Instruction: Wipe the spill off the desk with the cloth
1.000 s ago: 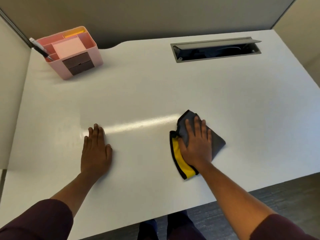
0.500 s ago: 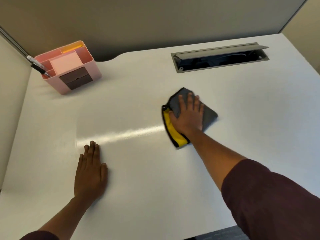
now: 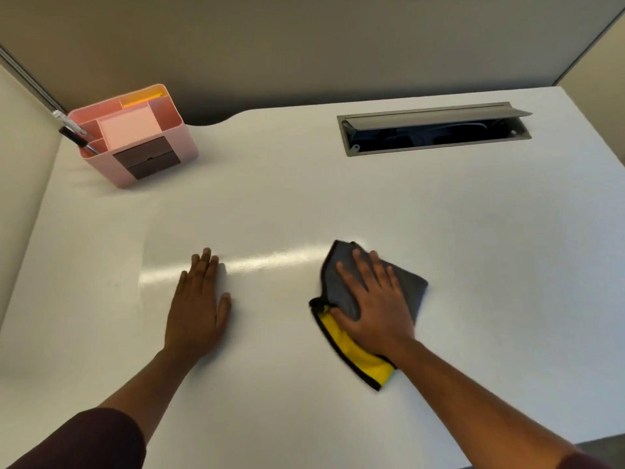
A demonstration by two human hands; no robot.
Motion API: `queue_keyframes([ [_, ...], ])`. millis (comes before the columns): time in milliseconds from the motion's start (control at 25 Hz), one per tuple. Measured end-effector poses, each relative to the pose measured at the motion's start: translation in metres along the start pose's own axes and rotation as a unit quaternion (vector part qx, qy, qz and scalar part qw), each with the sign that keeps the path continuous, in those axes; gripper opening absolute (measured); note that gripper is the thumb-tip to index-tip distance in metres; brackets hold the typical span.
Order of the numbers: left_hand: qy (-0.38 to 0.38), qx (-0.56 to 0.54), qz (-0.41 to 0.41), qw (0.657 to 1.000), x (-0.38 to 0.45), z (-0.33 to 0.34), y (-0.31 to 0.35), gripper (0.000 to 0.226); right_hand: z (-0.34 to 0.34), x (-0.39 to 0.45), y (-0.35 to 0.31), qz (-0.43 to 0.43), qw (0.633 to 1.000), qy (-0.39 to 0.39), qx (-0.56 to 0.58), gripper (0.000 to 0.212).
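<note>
A grey cloth [image 3: 411, 287] with a yellow underside and black trim lies folded on the white desk [image 3: 338, 198], right of centre. My right hand [image 3: 373, 304] presses flat on top of it, fingers spread. My left hand [image 3: 198, 304] rests palm down on the bare desk to the left, holding nothing. A bright glossy streak [image 3: 270, 258] runs across the desk between the two hands; I cannot tell whether it is liquid or a light reflection.
A pink desk organiser [image 3: 133, 135] with pens and sticky notes stands at the back left. A grey cable hatch [image 3: 434, 130] sits open at the back right. Partition walls enclose the desk at back and left. The front edge lies bottom right.
My right hand has pulled the cloth back toward me from the far middle of the desk. My left hand has stayed flat on the desk.
</note>
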State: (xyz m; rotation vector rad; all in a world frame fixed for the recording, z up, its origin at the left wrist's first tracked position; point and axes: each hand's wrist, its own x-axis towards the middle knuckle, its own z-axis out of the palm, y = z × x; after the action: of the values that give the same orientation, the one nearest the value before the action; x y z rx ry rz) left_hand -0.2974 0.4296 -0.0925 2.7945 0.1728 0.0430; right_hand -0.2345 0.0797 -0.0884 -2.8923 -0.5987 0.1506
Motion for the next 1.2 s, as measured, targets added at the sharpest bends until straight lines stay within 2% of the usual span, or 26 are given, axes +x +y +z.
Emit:
queue_keyframes([
  [200, -0.008, 0.027, -0.003, 1.000, 0.016, 0.009, 0.003, 0.079, -0.014, 0.069, 0.031, 0.129, 0.992, 0.007, -0.016, 0.087],
  [400, -0.012, 0.044, -0.008, 0.999, 0.016, 0.011, 0.003, 0.080, -0.017, 0.174, 0.007, 0.190, 0.981, 0.015, 0.015, 0.090],
  [480, -0.015, 0.046, -0.009, 0.999, 0.017, 0.011, 0.002, 0.080, -0.015, 0.197, -0.022, 0.161, 0.987, 0.018, 0.020, 0.090],
  [560, -0.016, 0.052, -0.009, 0.998, 0.018, 0.012, 0.002, 0.080, -0.006, 0.199, -0.060, 0.081, 0.997, 0.008, 0.016, 0.089],
  [680, -0.018, 0.054, -0.010, 0.998, 0.016, 0.012, 0.003, 0.079, 0.009, 0.158, -0.102, -0.042, 0.999, -0.016, 0.018, 0.086],
  [800, -0.027, 0.048, -0.008, 0.998, 0.017, 0.009, 0.003, 0.078, 0.011, 0.105, -0.084, -0.108, 0.994, -0.015, 0.014, 0.082],
  [880, -0.031, 0.046, -0.013, 0.998, 0.017, 0.006, 0.005, 0.078, 0.007, 0.090, -0.051, -0.117, 0.993, -0.012, 0.008, 0.084],
  [1040, -0.032, 0.041, -0.018, 0.999, 0.018, 0.004, 0.008, 0.080, -0.006, 0.131, -0.009, 0.001, 1.000, -0.003, -0.016, 0.085],
  [1200, -0.029, 0.033, -0.016, 0.999, 0.020, 0.005, 0.007, 0.080, -0.009, 0.217, -0.039, 0.142, 0.990, 0.013, 0.018, 0.089],
])
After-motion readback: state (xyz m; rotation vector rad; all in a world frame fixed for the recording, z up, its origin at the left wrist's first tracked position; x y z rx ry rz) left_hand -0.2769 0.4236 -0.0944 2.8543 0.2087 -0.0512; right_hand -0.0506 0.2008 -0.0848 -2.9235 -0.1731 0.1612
